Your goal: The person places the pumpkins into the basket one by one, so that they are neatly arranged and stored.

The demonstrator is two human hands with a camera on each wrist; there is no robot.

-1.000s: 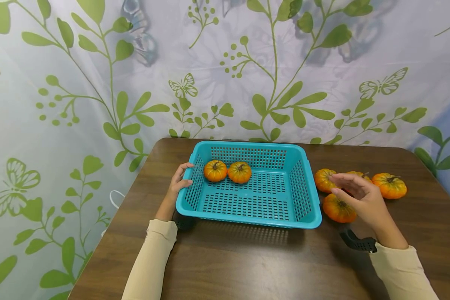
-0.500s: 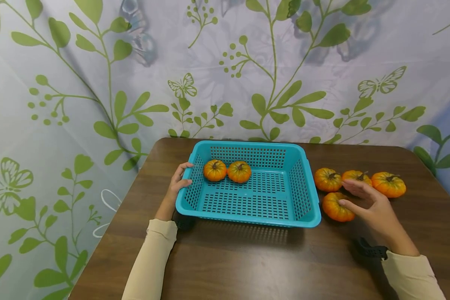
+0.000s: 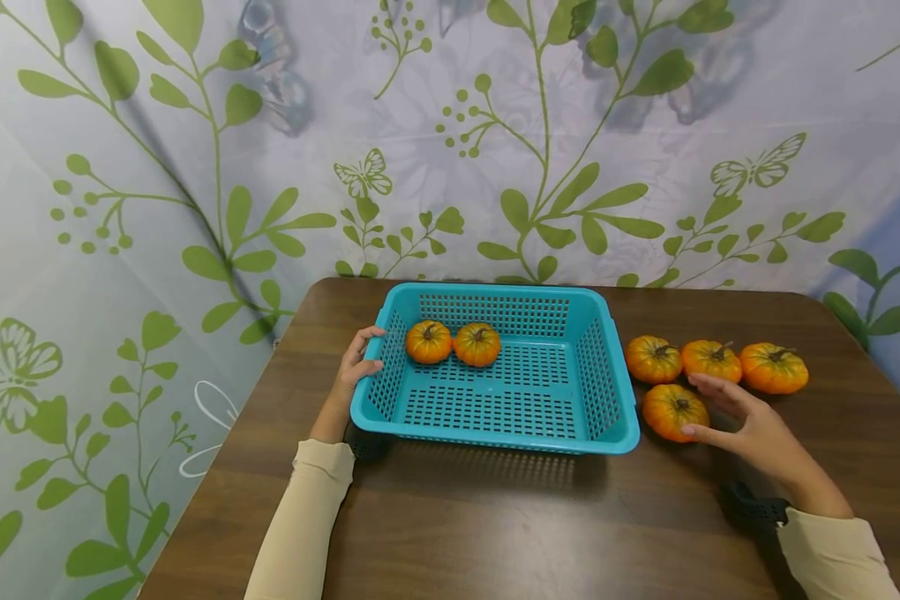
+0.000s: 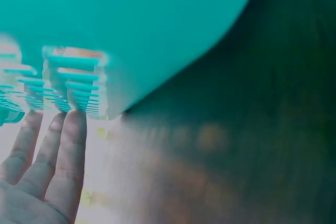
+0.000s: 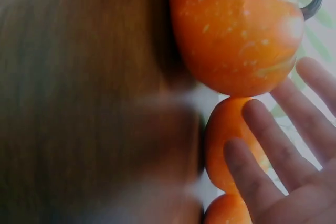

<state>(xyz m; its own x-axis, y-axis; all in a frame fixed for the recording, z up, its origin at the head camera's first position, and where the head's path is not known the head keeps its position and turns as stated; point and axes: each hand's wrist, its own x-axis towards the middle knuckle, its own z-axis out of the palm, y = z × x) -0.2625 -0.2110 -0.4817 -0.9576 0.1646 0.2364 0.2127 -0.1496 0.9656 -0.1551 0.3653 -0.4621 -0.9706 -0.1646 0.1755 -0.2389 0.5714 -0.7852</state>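
A turquoise plastic basket stands on the table, two small orange pumpkins, one beside the other, at its back left. My left hand rests against the basket's left side, thumb and a fingertip at the rim; in the left wrist view its straight fingers touch the slotted outer wall. Right of the basket, the nearest pumpkin sits by my right hand. That hand's thumb and fingers are spread around the pumpkin's right side; whether they touch it I cannot tell. The right wrist view shows the spread fingers.
Behind the front pumpkin is a row of three more: left, middle and right. The brown wooden table reaches back to a leaf-patterned curtain. A white cable hangs beyond the table's left edge.
My right hand has moved right and slightly down, from above the pumpkins to the front pumpkin's right side. The left hand and the basket have stayed in place.
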